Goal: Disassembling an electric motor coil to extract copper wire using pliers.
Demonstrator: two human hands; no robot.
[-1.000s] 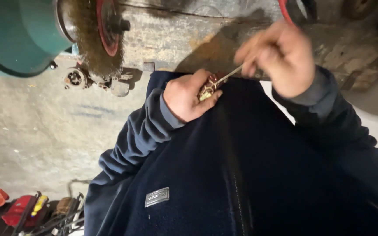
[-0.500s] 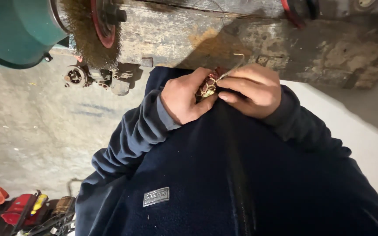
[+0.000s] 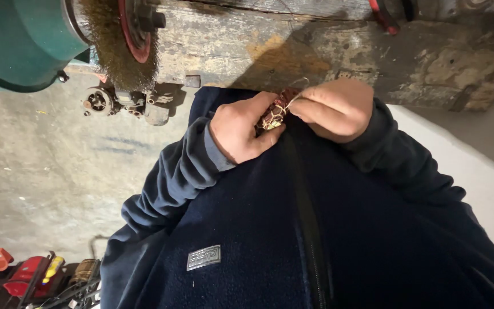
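My left hand [image 3: 241,130] is closed around a small reddish-brown wound part [image 3: 273,113] with pale wire criss-crossed over it, held in front of my dark blue fleece jacket [image 3: 293,229]. My right hand [image 3: 334,109] is pressed against the part from the right, its fingers pinching a thin pale wire [image 3: 297,91] that loops up from it. Most of the part is hidden between the two hands.
A worn wooden bench edge [image 3: 293,40] runs across the top. A teal bench grinder [image 3: 18,40] with a wire brush wheel [image 3: 112,43] sits at the upper left, small metal parts [image 3: 101,102] below it. Red tools [image 3: 24,274] lie at the lower left on the concrete floor.
My right hand, which had pulled the wire out to the upper right, has come back down against the part. The left hand has stayed on the part.
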